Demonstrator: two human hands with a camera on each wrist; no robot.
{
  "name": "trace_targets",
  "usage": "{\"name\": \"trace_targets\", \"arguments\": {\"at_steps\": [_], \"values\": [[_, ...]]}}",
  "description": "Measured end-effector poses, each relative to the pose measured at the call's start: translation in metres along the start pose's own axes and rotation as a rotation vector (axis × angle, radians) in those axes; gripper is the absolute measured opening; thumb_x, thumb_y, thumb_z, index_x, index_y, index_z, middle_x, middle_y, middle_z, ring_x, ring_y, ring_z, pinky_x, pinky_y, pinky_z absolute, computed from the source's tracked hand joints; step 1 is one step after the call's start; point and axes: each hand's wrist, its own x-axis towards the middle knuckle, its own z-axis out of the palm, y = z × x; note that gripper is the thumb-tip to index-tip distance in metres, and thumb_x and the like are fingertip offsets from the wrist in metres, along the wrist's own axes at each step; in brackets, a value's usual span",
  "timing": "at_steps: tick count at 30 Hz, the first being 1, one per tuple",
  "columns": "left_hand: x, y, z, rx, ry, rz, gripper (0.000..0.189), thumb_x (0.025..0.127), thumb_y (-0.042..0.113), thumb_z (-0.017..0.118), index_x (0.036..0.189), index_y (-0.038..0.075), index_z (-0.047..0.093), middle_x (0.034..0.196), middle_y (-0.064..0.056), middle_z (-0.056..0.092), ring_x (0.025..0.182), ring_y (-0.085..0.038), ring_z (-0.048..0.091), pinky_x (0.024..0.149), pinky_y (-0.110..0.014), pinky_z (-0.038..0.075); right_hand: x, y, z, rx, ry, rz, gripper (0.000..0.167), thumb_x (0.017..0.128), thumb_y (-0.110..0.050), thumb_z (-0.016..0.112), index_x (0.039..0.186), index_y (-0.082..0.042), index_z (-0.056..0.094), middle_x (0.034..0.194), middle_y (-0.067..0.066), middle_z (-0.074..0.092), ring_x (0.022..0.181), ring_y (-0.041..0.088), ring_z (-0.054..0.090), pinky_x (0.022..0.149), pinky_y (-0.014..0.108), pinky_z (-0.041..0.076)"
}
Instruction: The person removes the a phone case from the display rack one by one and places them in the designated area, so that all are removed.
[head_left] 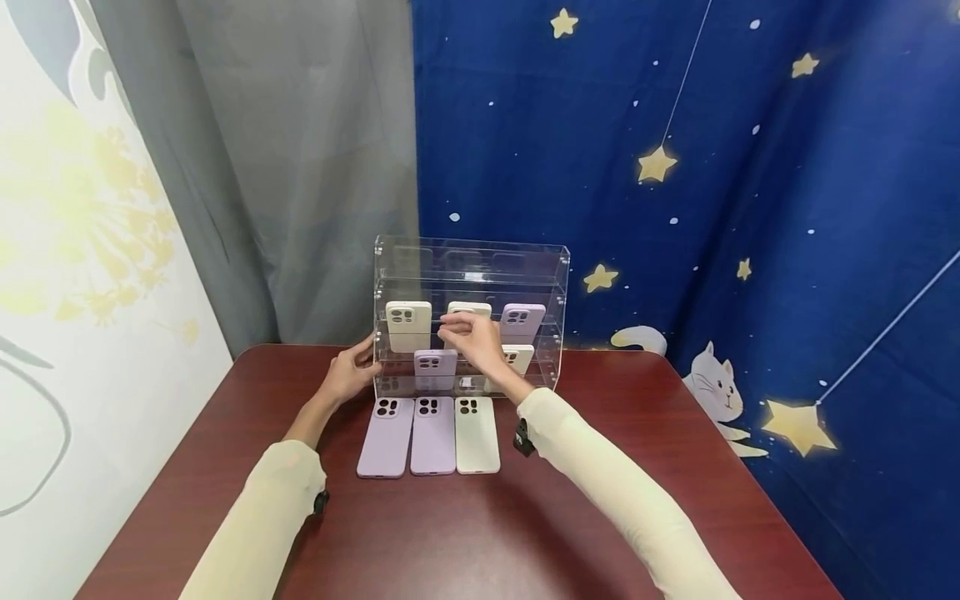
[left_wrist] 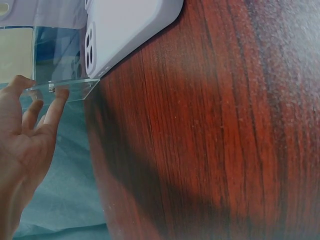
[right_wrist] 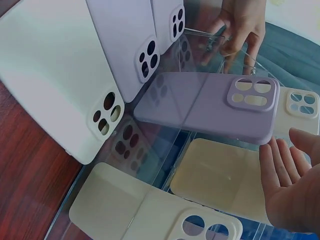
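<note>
A clear tiered acrylic display stand (head_left: pixel 555 258) stands on the table with phone cases leaning on its steps. My left hand (head_left: pixel 348 373) grips its left side panel, fingers at the edge in the left wrist view. In front of the upper row, my right hand (head_left: pixel 478 340) has its fingers extended, nothing visible between thumb and fingers. Its fingertips overlap the middle cream phone case (right_wrist: pixel 215 175), whose top end is hidden. Beside that are another cream case (head_left: pixel 408 329) and a lilac case (head_left: pixel 522 323). The lower row has a lilac case (head_left: pixel 435 367) and a white case (head_left: pixel 519 357).
Two lilac cases (head_left: pixel 386 442) (head_left: pixel 432 437) and a white case (head_left: pixel 477 437) lie in a row on the reddish-brown table (head_left: pixel 420 542), right before the stand. Behind the table hang a grey curtain (head_left: pixel 322 167) and a blue star-patterned curtain (head_left: pixel 525 125).
</note>
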Motion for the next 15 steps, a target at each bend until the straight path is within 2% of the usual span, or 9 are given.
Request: {"name": "trace_targets", "arguments": {"at_steps": [5, 10, 15], "values": [[0.001, 0.000, 0.001, -0.015, 0.005, 0.007, 0.072, 0.097, 0.000, 0.063, 0.162, 0.012, 0.036, 0.151, -0.023, 0.050, 0.129, -0.041, 0.060, 0.092, -0.034, 0.061, 0.005, 0.001, 0.005, -0.007, 0.005, 0.015, 0.031, 0.093, -0.013, 0.079, 0.123, -0.005, 0.076, 0.107, 0.010, 0.079, 0.094, 0.023, 0.078, 0.081, 0.029, 0.064], [0.003, -0.001, 0.001, 0.036, 0.028, 0.024, 0.072, 0.096, 0.003, 0.066, 0.161, 0.012, 0.038, 0.147, -0.023, 0.054, 0.126, -0.040, 0.062, 0.096, -0.038, 0.059, 0.009, 0.002, 0.009, 0.020, -0.015, 0.028, 0.036, 0.093, -0.012, 0.080, 0.127, -0.003, 0.073, 0.111, 0.013, 0.078, 0.098, 0.026, 0.077, 0.081, 0.030, 0.064], [0.002, -0.003, 0.002, 0.028, 0.023, 0.015, 0.072, 0.096, 0.002, 0.065, 0.161, 0.012, 0.037, 0.148, -0.023, 0.053, 0.127, -0.040, 0.061, 0.096, -0.039, 0.059, 0.014, 0.003, 0.015, 0.064, -0.034, 0.048, 0.043, 0.092, -0.012, 0.080, 0.132, 0.000, 0.069, 0.116, 0.016, 0.076, 0.103, 0.029, 0.076, 0.084, 0.030, 0.064]]}}
